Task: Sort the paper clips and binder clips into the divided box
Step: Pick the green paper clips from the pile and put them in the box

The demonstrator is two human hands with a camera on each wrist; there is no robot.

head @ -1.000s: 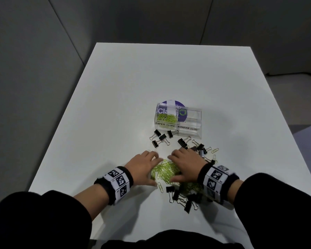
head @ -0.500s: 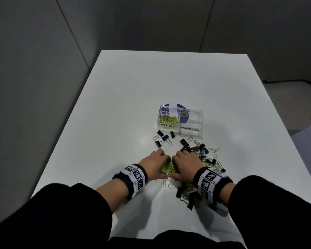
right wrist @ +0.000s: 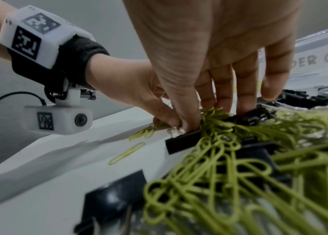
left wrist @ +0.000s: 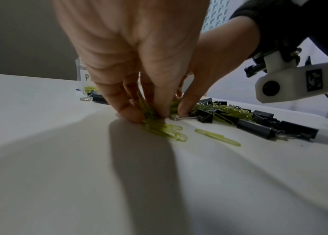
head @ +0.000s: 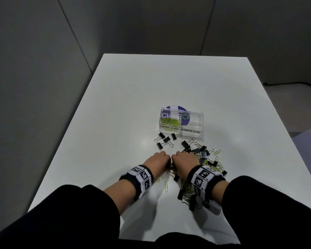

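Your left hand and right hand pinch a bunch of green paper clips between them on the worktop; the divided box holds some paper clips, 0 binder clips; most remain scattered.

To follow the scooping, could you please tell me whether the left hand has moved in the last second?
Yes. Against the divided box, the left hand has shifted right, closing on the right hand over the green paper clips.
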